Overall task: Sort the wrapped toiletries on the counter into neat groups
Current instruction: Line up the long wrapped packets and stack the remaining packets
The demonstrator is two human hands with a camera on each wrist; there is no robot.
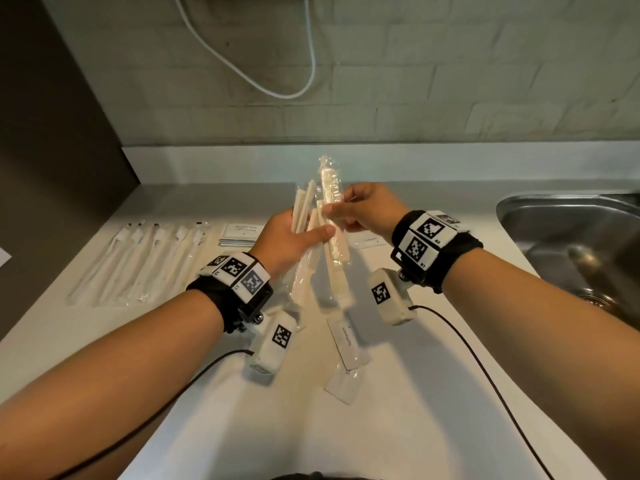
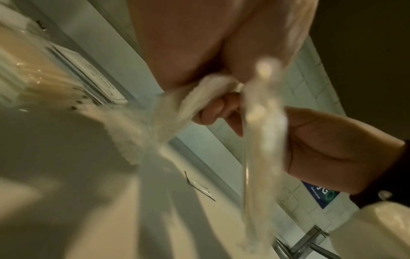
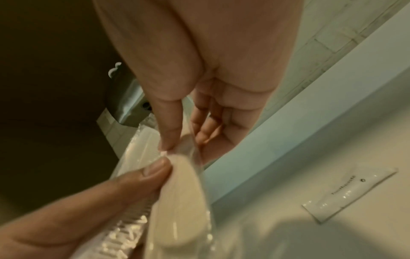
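Both hands hold wrapped combs (image 1: 304,209) up in the middle of the frame: my left hand (image 1: 287,242) grips a bunch, my right hand (image 1: 367,209) pinches one. Wrapped toothbrushes (image 1: 145,261) lie in a row at left on the counter (image 1: 433,393).

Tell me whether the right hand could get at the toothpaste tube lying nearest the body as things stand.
Probably not straight away: the right hand pinches a wrapped comb above the counter. The toothpaste tube lies uncovered below the wrists, so once the comb is released the way looks free.
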